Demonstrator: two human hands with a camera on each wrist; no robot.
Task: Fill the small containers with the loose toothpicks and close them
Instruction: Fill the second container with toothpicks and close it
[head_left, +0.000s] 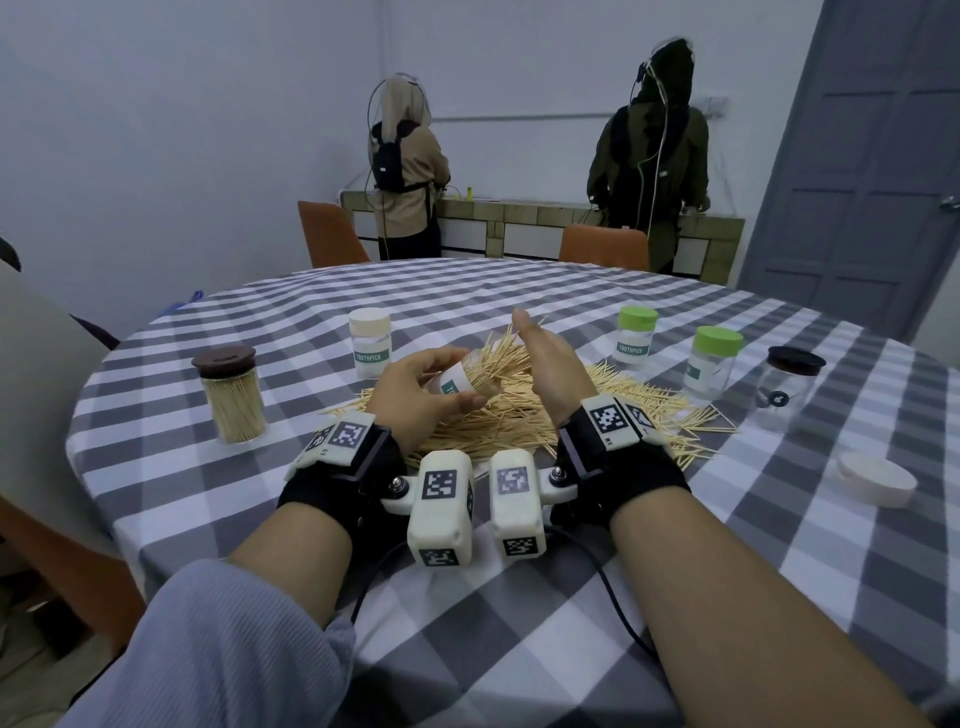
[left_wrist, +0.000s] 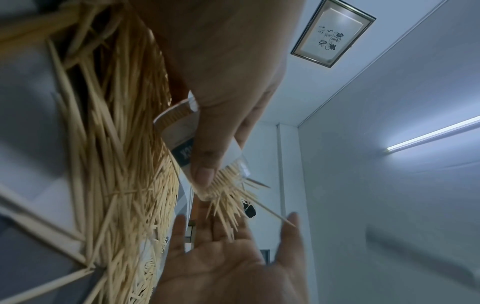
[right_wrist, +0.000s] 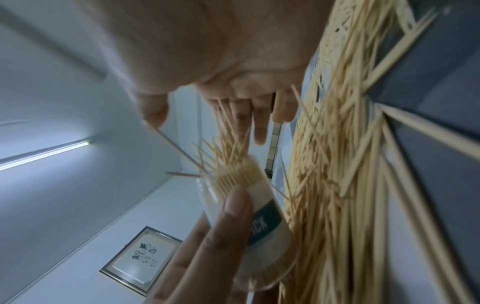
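Left hand (head_left: 415, 397) grips container (head_left: 460, 382); right hand (head_left: 550, 364) flat.

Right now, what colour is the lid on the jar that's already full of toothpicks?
Dark brown. The lid caps the full jar on the left, clearest in the head view.

Cool, dim, even light. A fluorescent tube (left_wrist: 431, 134) glows at 3 o'clock in the left wrist view and at 9 o'clock in the right wrist view, flaring on the wall. Wrist views are motion-blurred and soft nearby. Head view bows strongly at its edges.
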